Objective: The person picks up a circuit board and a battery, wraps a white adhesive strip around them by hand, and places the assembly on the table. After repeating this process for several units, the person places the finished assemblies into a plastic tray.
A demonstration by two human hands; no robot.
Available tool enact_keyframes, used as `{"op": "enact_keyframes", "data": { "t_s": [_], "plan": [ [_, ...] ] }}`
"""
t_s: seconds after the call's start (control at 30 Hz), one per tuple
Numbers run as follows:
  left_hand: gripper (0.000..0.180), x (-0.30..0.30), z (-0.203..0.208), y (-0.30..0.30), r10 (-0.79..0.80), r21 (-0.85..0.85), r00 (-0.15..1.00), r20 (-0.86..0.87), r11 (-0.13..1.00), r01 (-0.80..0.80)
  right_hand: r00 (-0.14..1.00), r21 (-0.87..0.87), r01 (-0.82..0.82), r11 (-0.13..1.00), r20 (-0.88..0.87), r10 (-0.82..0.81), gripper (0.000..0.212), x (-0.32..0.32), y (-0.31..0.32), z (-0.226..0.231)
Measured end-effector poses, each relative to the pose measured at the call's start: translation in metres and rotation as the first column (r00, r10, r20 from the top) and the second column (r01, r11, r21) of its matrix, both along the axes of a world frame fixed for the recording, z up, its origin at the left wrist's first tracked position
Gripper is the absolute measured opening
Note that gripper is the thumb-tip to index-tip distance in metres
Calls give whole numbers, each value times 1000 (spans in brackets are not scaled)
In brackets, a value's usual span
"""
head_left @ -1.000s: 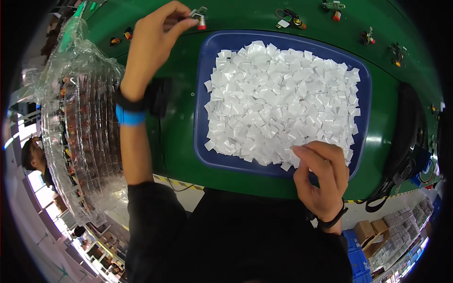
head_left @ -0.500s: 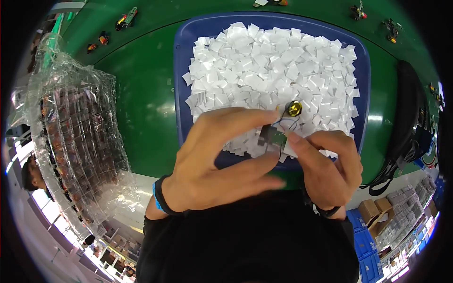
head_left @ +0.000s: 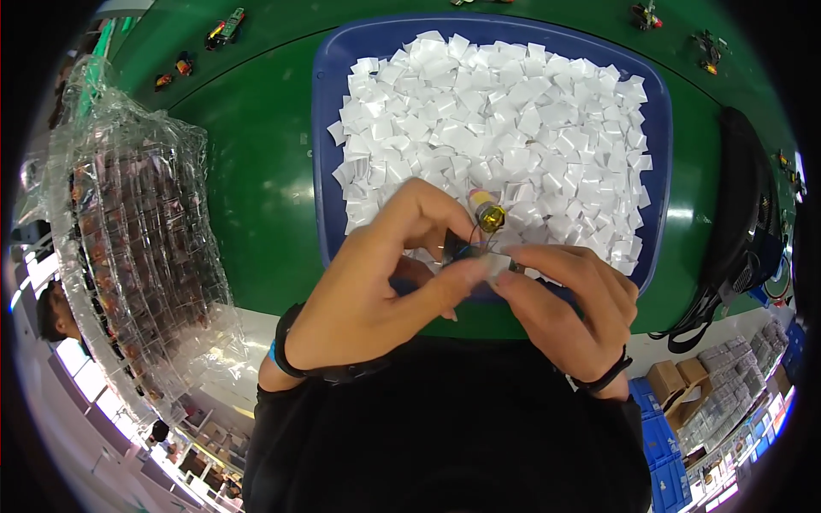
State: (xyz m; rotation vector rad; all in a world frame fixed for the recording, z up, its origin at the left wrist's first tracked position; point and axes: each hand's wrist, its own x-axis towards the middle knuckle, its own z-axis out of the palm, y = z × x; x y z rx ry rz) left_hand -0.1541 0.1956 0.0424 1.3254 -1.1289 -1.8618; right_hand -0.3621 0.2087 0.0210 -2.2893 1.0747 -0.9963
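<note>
Over the near edge of the blue tray [head_left: 329, 128] of white paper squares [head_left: 513, 120], I am pinching a small wired part with a yellow cap [head_left: 489, 217] between my left hand [head_left: 376, 291] and right hand [head_left: 564, 308], fingers closed on it, above the green bench [head_left: 248, 171]; a clear plastic-wrapped stack [head_left: 128, 231] is lying to my left.
</note>
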Motion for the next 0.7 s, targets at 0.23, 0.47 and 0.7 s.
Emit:
{"op": "enact_keyframes", "data": {
  "t_s": [0.23, 0.47, 0.7],
  "plan": [
    [27, -12, -29, 16, 250, -685, 873, 420, 718, 124, 976, 383, 134, 914, 110, -189, 24, 19, 9, -5],
    [28, -3, -14, 16, 93, -539, 956, 279, 839, 76, 923, 427, 320, 846, 59, -379, 32, -4, -9, 4],
    [28, 6, -14, 7, -190, -481, 977, 95, 851, 212, 954, 504, -16, 863, 266, -138, 29, -3, -12, 11]
  ]
}}
